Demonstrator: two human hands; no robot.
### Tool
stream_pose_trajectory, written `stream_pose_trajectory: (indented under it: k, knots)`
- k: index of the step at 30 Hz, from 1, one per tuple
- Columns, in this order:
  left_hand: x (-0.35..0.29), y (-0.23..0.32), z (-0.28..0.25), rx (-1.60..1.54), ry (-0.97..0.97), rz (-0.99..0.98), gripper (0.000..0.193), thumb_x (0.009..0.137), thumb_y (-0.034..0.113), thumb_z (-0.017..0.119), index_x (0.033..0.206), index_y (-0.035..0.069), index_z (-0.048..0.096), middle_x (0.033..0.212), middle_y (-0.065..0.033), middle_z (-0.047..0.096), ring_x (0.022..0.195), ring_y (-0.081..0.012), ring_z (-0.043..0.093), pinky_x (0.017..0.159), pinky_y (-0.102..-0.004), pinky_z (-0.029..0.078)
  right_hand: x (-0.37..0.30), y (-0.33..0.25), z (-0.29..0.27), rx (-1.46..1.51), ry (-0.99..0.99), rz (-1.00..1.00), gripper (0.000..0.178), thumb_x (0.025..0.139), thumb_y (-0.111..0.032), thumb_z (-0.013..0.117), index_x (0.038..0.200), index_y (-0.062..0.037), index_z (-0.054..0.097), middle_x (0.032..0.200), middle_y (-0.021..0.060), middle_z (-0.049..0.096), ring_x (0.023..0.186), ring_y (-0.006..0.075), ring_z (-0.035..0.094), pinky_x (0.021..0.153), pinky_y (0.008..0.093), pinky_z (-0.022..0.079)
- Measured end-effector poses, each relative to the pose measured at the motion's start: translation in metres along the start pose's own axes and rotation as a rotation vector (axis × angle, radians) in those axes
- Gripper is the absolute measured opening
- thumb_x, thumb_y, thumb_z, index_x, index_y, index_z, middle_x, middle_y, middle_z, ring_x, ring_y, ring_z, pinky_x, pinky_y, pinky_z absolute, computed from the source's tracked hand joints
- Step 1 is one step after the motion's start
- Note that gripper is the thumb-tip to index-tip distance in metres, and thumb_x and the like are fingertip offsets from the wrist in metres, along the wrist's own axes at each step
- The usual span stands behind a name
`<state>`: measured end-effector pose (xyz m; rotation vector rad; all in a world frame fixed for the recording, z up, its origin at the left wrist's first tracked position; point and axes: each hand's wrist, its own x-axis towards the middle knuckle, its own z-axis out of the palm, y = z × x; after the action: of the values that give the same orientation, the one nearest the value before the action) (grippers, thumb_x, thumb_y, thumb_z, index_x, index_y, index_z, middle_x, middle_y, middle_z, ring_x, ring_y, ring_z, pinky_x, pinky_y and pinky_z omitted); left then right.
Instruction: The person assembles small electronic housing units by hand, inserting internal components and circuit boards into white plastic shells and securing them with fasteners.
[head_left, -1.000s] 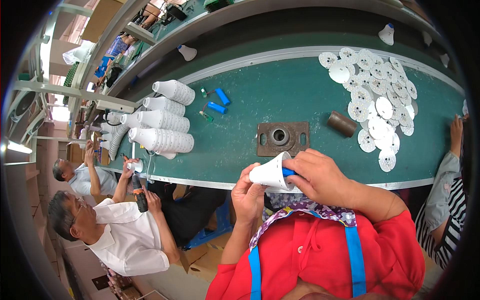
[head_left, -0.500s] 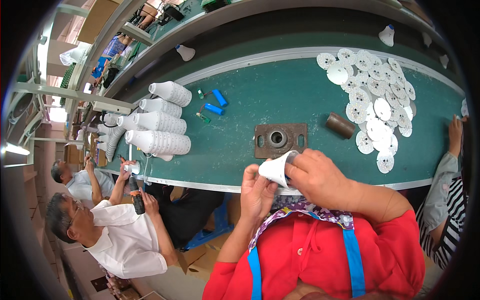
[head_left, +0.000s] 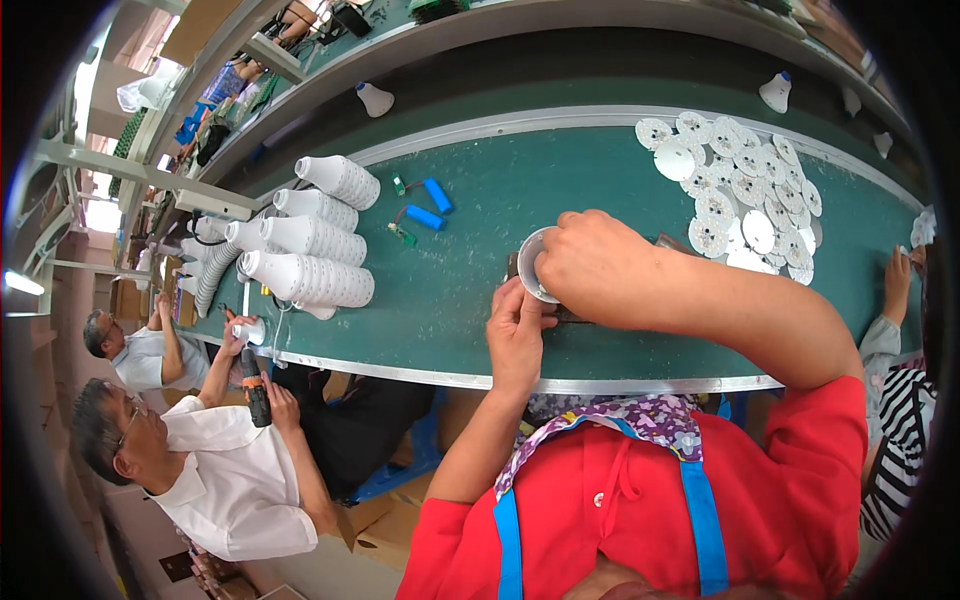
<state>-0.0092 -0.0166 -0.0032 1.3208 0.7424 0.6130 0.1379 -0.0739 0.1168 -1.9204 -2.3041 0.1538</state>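
A white cone-shaped bulb housing (head_left: 529,262) stands over the dark metal fixture (head_left: 512,266), its wide mouth tilted up toward me. My left hand (head_left: 517,335) is closed round its near side, thumb and fingers against the wall. Over the mouth is my right hand (head_left: 595,258), curled, with its fingertips down inside the rim. What those fingertips hold is hidden. Most of the fixture lies out of sight beneath my hands and the housing. Behind my right forearm, only a bit of the brown cylinder (head_left: 670,243) shows.
Stacked white housings (head_left: 310,240) stand at left, beside blue batteries (head_left: 427,217) wired to small green boards. Round white LED boards (head_left: 757,230) are heaped at right. A co-worker at left holds a power drill (head_left: 255,388); another person's hand (head_left: 897,280) is at far right.
Both hands have moved away from my body with the housing, from the table's edge to over the fixture. My right hand has swung up above the mouth, its forearm now crossing the brown cylinder.
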Motion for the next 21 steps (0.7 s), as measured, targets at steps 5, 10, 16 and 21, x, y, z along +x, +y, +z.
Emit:
stream_pose_trajectory:
  k: [5, 10, 16, 21]
  knots:
    - [0.002, 0.013, 0.000, -0.168, 0.030, -0.084, 0.022, 0.087, 0.015, 0.056, 0.105, 0.002, 0.057, 0.106, -0.0054, 0.049, 0.073, -0.0070, 0.054, 0.062, -0.0202, 0.049, 0.017, 0.005, -0.001, 0.042, -0.131, 0.003, 0.008, 0.058, -0.009, 0.063, 0.061, -0.0020, 0.062, 0.068, 0.0149, 0.062, 0.067, 0.0283, 0.062, 0.057, 0.0355, 0.050]
    - [0.004, 0.000, -0.012, -0.116, -0.024, -0.105, 0.024, 0.085, 0.014, 0.059, 0.107, 0.004, 0.056, 0.107, -0.0042, 0.050, 0.080, -0.0075, 0.053, 0.064, -0.0206, 0.048, 0.023, 0.007, 0.001, 0.062, -0.205, -0.006, 0.007, 0.058, -0.009, 0.062, 0.062, -0.0026, 0.062, 0.068, 0.0145, 0.062, 0.067, 0.0294, 0.062, 0.058, 0.0357, 0.050]
    - [0.006, 0.004, -0.020, -0.158, -0.050, -0.132, 0.026, 0.088, 0.014, 0.054, 0.111, 0.003, 0.054, 0.111, -0.0050, 0.050, 0.090, -0.0104, 0.053, 0.073, -0.0229, 0.046, 0.021, -0.002, 0.002, -0.055, -0.181, -0.024, 0.010, 0.065, -0.015, 0.064, 0.072, -0.0079, 0.065, 0.074, 0.0097, 0.065, 0.070, 0.0261, 0.064, 0.058, 0.0340, 0.051]
    - [0.007, 0.041, -0.005, -0.364, -0.141, -0.040, 0.033, 0.088, 0.013, 0.052, 0.117, 0.000, 0.046, 0.112, -0.0062, 0.051, 0.097, -0.0130, 0.051, 0.084, -0.0265, 0.041, 0.022, 0.004, 0.010, 0.066, -0.191, -0.017, 0.009, 0.065, -0.010, 0.061, 0.070, -0.0018, 0.060, 0.071, 0.0137, 0.061, 0.070, 0.0284, 0.060, 0.061, 0.0355, 0.049]
